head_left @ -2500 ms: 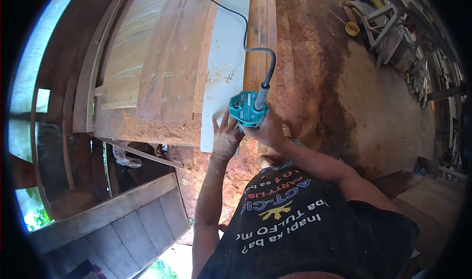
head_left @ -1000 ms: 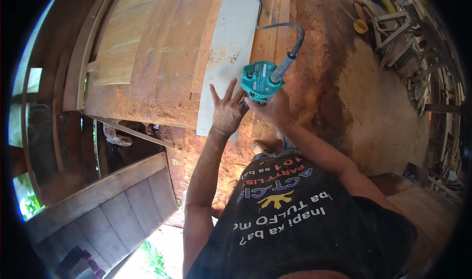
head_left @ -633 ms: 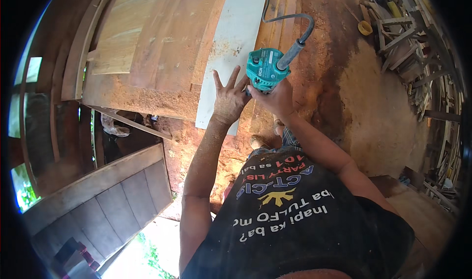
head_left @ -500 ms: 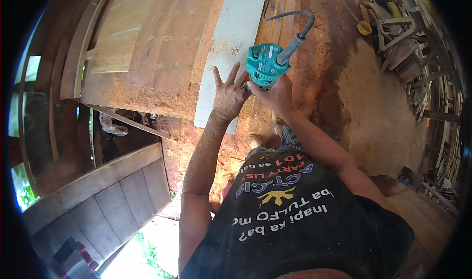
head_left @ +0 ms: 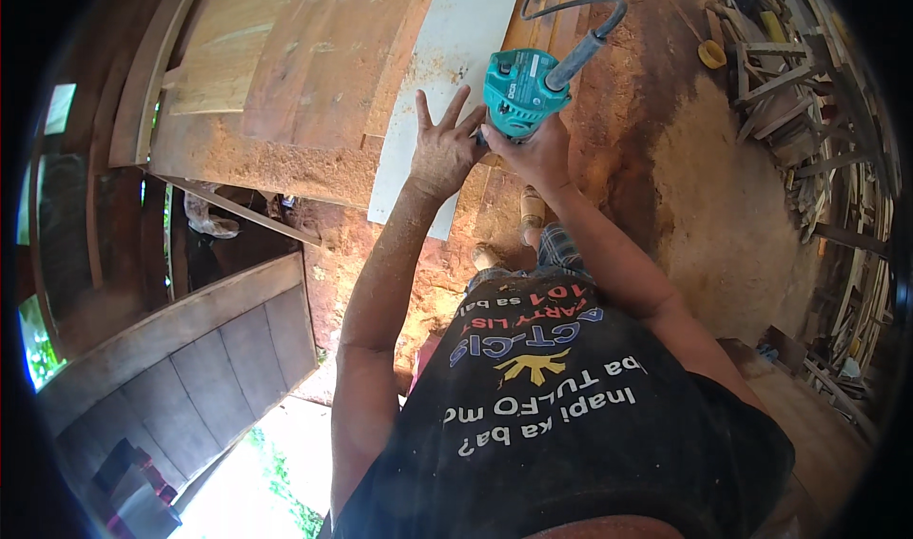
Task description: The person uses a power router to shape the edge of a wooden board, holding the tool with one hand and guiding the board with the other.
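Note:
A teal trim router (head_left: 518,97) stands over the far edge of the work area, its thick grey cord sleeve rising from the top. My right hand (head_left: 542,161) wraps round its near side; the router hides most of those fingers. Beside it, my left hand (head_left: 443,157) lies over a long white board (head_left: 466,26), several fingers spread. Its thumb side is up against the lower part of the router, and whether it touches the tool there is hard to see. Sawdust marks the board and my left forearm. The router's bit and base are hidden.
Wide wooden planks (head_left: 319,73) form a bench top to the left of the white board. The black cord (head_left: 571,5) runs off at the top. Scrap wood (head_left: 808,111) is heaped at the right, near a yellow round object (head_left: 710,54). A panelled wooden piece (head_left: 209,368) stands lower left.
The router and both hands sit slightly higher in the picture, and the view has shifted a little. My grip looks the same.

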`<state>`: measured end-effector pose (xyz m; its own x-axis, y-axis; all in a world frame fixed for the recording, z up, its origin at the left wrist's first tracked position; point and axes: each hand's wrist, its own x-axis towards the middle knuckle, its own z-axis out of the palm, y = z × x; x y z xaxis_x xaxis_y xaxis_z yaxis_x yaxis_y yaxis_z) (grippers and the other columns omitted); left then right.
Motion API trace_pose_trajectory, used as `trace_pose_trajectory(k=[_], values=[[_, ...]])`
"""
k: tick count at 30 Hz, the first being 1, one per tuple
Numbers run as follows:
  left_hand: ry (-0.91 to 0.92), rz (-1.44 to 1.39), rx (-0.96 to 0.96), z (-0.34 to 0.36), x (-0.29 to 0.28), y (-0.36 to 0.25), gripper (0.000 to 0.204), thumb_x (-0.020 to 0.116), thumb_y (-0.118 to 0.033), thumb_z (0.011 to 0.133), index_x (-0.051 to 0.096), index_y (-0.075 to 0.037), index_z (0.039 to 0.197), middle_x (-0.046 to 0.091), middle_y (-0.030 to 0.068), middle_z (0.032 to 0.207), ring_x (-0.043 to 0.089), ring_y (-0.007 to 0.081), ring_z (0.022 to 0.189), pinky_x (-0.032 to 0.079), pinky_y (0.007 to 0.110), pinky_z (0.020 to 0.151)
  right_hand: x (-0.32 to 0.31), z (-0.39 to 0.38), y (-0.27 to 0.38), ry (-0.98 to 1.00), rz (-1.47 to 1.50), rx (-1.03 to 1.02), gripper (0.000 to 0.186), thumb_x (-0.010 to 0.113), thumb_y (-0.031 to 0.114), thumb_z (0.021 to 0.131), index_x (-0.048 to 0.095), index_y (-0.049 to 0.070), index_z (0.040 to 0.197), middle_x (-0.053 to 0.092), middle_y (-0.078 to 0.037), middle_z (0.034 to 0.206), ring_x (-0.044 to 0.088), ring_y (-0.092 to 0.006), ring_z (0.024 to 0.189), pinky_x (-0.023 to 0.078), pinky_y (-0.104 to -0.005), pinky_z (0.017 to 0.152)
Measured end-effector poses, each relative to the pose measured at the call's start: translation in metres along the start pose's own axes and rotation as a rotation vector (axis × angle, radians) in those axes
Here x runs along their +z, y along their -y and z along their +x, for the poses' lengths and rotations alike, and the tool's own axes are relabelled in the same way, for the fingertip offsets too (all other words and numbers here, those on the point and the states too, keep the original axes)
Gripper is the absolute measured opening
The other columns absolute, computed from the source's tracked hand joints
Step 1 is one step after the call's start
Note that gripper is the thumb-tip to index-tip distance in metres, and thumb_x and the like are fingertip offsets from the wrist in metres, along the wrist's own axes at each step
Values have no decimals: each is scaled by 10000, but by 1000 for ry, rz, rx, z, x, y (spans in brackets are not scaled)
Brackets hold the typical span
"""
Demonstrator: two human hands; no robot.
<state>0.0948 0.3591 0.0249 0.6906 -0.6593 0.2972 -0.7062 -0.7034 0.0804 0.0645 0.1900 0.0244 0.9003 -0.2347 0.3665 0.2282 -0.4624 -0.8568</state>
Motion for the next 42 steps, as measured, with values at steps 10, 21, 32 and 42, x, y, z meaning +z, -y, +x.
trace_pose_trajectory(k=[10,21,32,42], values=[[45,-21,-3,-8,6,-1,367,608,-348,883,642,-174,1205,525,16,1393,335,286,1430,104,767,1091,7,-11,-18,75,280,121,815,851,372,707,425,23,1307,633,-188,1136,656,-314,1016,528,-394,834],[-11,-30,-9,2,2,-4,425,597,-353,890,620,-141,1258,522,18,1394,262,295,1467,35,808,1065,-1,-13,-3,86,245,194,816,824,322,749,354,17,1342,618,-182,1160,659,-289,1014,526,-396,854],[-8,-37,-20,10,6,-2,424,586,-381,898,626,-169,1263,503,-3,1425,199,293,1487,19,818,1059,-6,-1,2,125,185,216,800,807,239,783,311,23,1372,606,-141,1186,634,-222,1060,516,-357,896],[13,-12,4,23,5,3,425,553,-391,915,628,-159,1263,497,-12,1439,186,289,1491,22,803,1073,-2,12,-11,63,258,190,798,824,358,751,353,25,1302,642,-180,1117,683,-267,956,548,-370,799]])
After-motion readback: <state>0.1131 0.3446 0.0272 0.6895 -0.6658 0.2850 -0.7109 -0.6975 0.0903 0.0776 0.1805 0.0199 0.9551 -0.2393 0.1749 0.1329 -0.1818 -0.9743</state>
